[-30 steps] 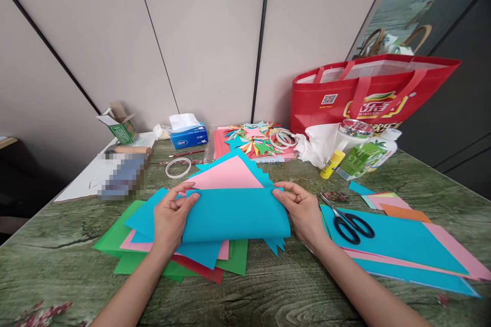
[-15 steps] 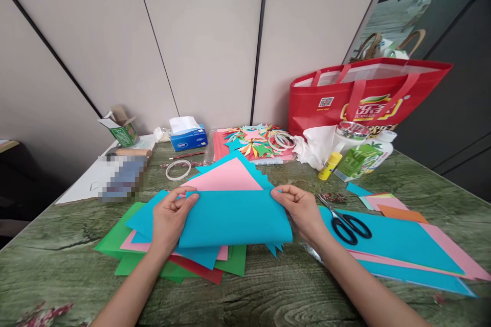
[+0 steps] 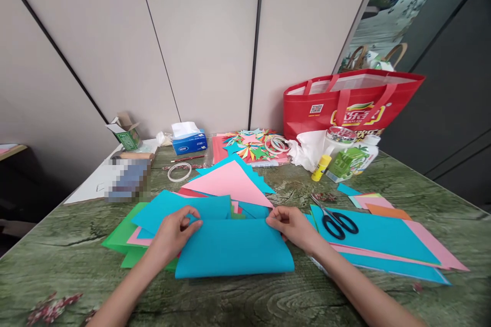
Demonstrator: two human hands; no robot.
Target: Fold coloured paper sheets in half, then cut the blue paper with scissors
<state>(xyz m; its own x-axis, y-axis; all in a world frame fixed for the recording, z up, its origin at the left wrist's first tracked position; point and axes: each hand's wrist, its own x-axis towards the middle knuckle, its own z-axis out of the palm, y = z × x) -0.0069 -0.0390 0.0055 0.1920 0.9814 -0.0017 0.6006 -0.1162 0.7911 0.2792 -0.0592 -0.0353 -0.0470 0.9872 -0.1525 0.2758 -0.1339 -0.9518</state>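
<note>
Both the left hand [image 3: 177, 232] and the right hand [image 3: 293, 227] pinch a blue sheet [image 3: 233, 250] between thumb and fingers, one at each far corner; it is bent over, its rounded edge toward the near side of the table [image 3: 268, 306]. Whether its underside touches anything cannot be told. Behind it spreads a loose pile of green paper [image 3: 123, 230] and other colours, a pink sheet [image 3: 230, 184] at the back. Rightward, black-handled scissors [image 3: 337, 222] lie on stacked paper [image 3: 391, 242]. Farther off are a tape ring [image 3: 179, 165], a yellow glue stick [image 3: 321, 167], a tissue box [image 3: 189, 144] and a red bag [image 3: 301, 122].
</note>
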